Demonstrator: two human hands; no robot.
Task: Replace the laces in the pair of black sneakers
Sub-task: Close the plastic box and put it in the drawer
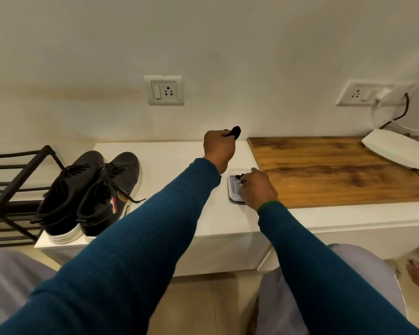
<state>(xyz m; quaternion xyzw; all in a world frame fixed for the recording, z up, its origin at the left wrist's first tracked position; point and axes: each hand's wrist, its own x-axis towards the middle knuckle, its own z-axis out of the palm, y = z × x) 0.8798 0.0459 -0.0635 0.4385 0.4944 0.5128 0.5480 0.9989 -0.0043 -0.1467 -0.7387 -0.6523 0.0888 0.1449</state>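
The pair of black low-top sneakers [90, 189] stands side by side at the left end of a low white bench [179, 170], toes toward the wall, with black laces threaded and loose ends trailing. The nearer shoe shows red and white stripes on its side; any lettering there is too small to read. The left hand [218, 148] is raised above the bench, fingers curled around a small coiled bundle of black lace [235, 132]. The right hand [258, 187] grips a small clear plastic box [233, 189] lying on the bench beside a brown wooden top [324, 170]. A dark bit at its fingertips may be another lace, and the box's bluish insert is unreadable. A black metal shoe rack [15, 189] stands just beside the sneakers.
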